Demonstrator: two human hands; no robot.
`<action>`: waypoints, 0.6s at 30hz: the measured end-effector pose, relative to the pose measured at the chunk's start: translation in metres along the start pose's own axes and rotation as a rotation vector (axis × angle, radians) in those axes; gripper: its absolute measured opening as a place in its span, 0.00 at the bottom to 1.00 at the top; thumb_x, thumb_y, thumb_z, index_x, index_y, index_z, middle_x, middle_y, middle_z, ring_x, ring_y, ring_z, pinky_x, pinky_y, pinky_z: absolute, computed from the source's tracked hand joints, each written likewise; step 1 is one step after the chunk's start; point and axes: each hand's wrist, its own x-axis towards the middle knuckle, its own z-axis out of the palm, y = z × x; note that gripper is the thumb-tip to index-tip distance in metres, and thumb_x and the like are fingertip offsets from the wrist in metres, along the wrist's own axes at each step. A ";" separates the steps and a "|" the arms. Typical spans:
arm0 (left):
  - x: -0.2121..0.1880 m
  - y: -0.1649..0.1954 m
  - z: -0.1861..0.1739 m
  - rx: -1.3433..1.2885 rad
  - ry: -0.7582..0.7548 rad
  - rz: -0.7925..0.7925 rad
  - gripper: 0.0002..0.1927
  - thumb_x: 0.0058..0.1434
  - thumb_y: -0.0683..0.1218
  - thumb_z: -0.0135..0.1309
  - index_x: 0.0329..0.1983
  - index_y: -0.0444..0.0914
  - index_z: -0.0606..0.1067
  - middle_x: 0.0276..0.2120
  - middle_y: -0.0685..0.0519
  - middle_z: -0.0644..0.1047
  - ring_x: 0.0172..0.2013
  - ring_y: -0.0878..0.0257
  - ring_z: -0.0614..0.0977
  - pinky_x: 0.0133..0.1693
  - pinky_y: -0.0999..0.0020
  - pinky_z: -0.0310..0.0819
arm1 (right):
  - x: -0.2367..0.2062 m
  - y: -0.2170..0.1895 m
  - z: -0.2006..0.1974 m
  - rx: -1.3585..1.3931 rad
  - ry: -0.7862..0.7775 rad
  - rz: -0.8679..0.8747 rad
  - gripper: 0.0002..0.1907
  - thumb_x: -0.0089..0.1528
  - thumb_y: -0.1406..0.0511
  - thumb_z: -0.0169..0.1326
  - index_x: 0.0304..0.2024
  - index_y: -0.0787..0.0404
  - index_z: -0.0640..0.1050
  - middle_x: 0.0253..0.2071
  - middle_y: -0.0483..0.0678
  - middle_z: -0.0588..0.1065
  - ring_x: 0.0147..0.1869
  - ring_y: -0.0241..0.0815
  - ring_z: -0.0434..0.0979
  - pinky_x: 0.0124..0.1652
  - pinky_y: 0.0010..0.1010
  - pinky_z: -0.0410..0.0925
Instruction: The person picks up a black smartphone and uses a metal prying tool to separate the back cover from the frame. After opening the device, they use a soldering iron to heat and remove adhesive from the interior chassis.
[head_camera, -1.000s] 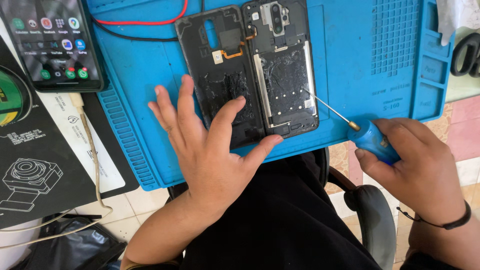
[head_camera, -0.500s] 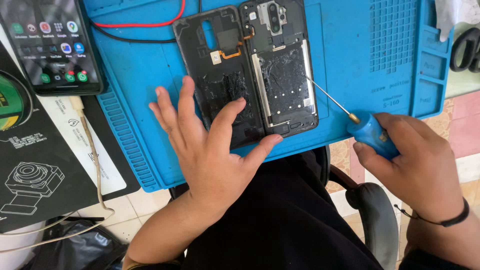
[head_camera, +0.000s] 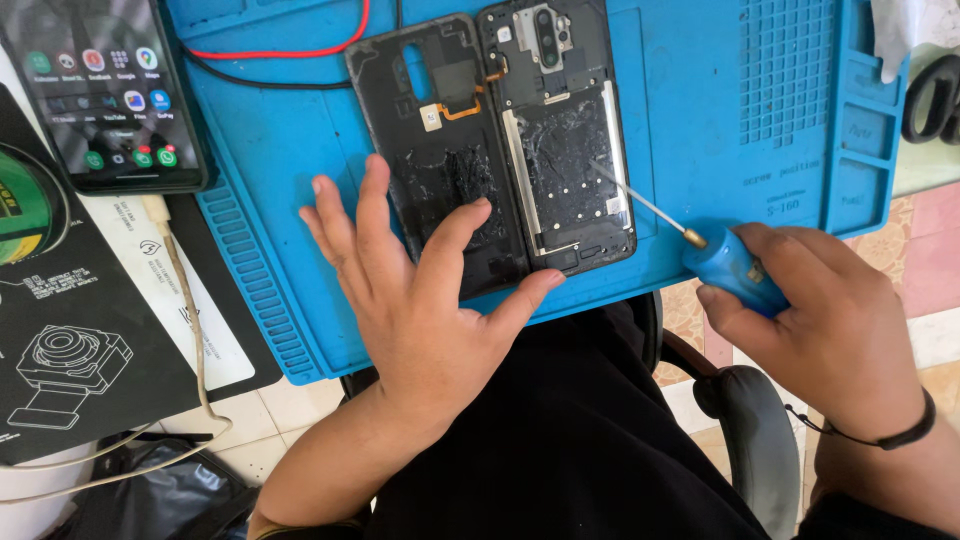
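Blue mat (head_camera: 300, 150) covers the surface, with an opened phone (head_camera: 560, 140) upon it. Left hand (head_camera: 420, 290), released and spread flat, presses the phone's back cover (head_camera: 440, 150). Right hand (head_camera: 830, 310), right of the phone, grasps a screwdriver (head_camera: 725, 265) whose tip touches the phone's inside.

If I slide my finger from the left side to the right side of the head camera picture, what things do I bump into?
Black paper with a camera drawing → lit phone → left hand → opened phone body → blue screwdriver → right hand
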 end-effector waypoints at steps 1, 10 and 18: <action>0.000 0.000 0.000 0.003 -0.001 -0.001 0.34 0.54 0.69 0.73 0.54 0.44 0.79 0.73 0.37 0.54 0.75 0.31 0.44 0.74 0.23 0.35 | 0.000 -0.001 0.000 -0.017 -0.013 0.030 0.22 0.54 0.64 0.67 0.48 0.67 0.80 0.32 0.54 0.74 0.33 0.52 0.76 0.32 0.39 0.69; -0.001 0.000 0.000 0.005 0.012 0.002 0.34 0.55 0.68 0.73 0.54 0.44 0.80 0.73 0.37 0.54 0.76 0.31 0.44 0.74 0.24 0.35 | 0.001 -0.008 0.002 -0.041 0.062 -0.009 0.22 0.54 0.65 0.67 0.48 0.67 0.80 0.33 0.55 0.73 0.35 0.54 0.75 0.32 0.41 0.68; -0.001 0.000 0.000 0.019 0.021 0.011 0.34 0.54 0.69 0.73 0.53 0.44 0.80 0.73 0.37 0.54 0.75 0.31 0.45 0.74 0.24 0.36 | 0.002 -0.012 0.004 -0.035 0.125 -0.020 0.23 0.52 0.65 0.67 0.48 0.70 0.78 0.40 0.58 0.74 0.40 0.56 0.76 0.36 0.41 0.70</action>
